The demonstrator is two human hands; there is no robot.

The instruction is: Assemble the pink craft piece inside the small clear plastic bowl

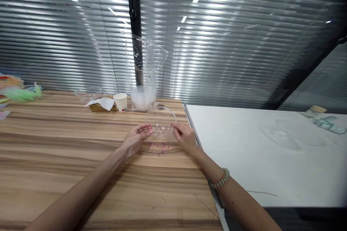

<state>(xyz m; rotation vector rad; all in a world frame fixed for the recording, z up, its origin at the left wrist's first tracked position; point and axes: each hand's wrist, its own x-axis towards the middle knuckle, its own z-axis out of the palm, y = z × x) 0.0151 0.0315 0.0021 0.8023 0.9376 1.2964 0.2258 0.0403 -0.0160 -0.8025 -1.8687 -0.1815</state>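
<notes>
A clear plastic dome lid (161, 119) is held tilted up over the wooden table (54, 158). My right hand (184, 136) pinches its right rim. My left hand (137, 136) lies palm up at its lower left rim, fingers stretched out and touching the lid. Under the lid a clear shallow container (159, 148) with small pink marks rests on the table between my hands.
Behind stand a plastic bag holding a stack of clear cups (142, 95), a white paper cup (120, 101), a small box with paper (101, 105) and a clear bowl (87, 94). A white table (244, 151) to the right carries clear lids (292, 133). Coloured items (18, 92) lie far left.
</notes>
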